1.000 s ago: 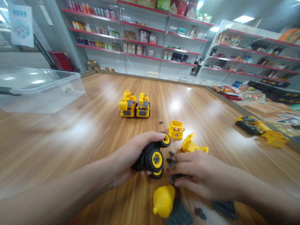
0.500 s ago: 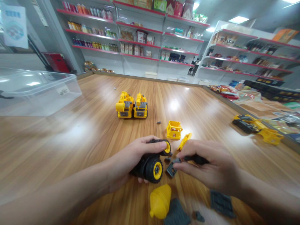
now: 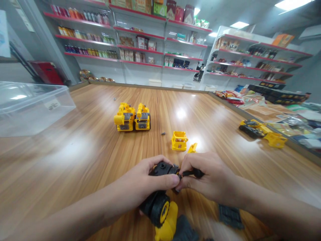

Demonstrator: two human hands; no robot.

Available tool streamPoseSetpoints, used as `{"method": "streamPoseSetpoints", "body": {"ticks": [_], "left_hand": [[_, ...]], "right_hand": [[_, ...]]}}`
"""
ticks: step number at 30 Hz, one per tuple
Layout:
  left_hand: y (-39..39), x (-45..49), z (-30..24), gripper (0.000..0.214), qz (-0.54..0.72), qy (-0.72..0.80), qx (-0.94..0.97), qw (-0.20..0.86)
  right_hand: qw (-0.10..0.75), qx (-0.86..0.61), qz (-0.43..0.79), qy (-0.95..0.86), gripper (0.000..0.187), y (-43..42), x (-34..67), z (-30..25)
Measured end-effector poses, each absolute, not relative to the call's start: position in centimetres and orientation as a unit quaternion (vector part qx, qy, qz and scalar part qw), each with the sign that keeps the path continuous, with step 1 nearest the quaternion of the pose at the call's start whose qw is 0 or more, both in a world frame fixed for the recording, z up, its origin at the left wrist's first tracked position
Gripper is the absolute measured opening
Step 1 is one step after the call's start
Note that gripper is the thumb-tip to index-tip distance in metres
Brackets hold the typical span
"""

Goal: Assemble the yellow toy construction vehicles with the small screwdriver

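Note:
My left hand [image 3: 157, 180] is wrapped round a black toy truck chassis [image 3: 163, 168] with a yellow-hubbed wheel [image 3: 164, 210], held tilted above the table. At the chassis's front end, the fingers of my right hand [image 3: 198, 174] are pinched close to my left thumb. A short black-handled tool [image 3: 194, 172], its tip hidden, sits in my right hand; a small grey piece [image 3: 176, 166] shows partly by the fingertips. Below the wheel lie a yellow mixer drum [image 3: 168, 222] and a dark grey part [image 3: 185, 229]. Beyond my hands are a yellow cab [image 3: 179, 141] and a small yellow part [image 3: 192, 148].
Two yellow toy trucks [image 3: 124, 117] stand side by side farther back, with a small screw-like piece [image 3: 163, 133] nearby. A clear plastic box [image 3: 35, 110] is at left. Another yellow toy vehicle [image 3: 263, 132] lies at right, and a dark grey panel [image 3: 230, 216] near my right forearm.
My right hand has moved left from the grey parts on the table to the chassis end. My left hand has turned the chassis, so its top now shows and the wheel hangs lower.

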State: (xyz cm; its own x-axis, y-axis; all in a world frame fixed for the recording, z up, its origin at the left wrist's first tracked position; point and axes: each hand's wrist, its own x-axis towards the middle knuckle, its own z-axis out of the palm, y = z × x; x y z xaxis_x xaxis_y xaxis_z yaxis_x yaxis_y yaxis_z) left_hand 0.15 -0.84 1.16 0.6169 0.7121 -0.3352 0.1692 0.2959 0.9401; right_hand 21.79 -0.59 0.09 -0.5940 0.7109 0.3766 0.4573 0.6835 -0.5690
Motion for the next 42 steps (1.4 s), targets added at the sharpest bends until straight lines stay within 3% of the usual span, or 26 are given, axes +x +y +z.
{"method": "streamPoseSetpoints", "body": {"ticks": [9, 15, 21, 42], "left_hand": [[-0.7, 0.3, 1.7, 0.027, 0.184, 0.388, 0.514, 0.743], [-0.8, 0.3, 1.5, 0.030, 0.206, 0.396, 0.430, 0.785], [-0.4, 0.5, 1.4, 0.032, 0.244, 0.410, 0.426, 0.768], [0.7, 0.1, 0.1, 0.037, 0.380, 0.420, 0.482, 0.669]], "right_hand": [[0.335, -0.396, 0.201, -0.831, 0.037, -0.3, 21.2, -0.1], [0.321, -0.365, 0.206, -0.849, 0.017, -0.8, 21.7, 1.3], [0.276, -0.344, 0.177, -0.880, 0.010, -1.4, 21.6, 1.7], [0.263, -0.353, 0.161, -0.883, 0.025, 1.7, 19.4, 2.2]]}}
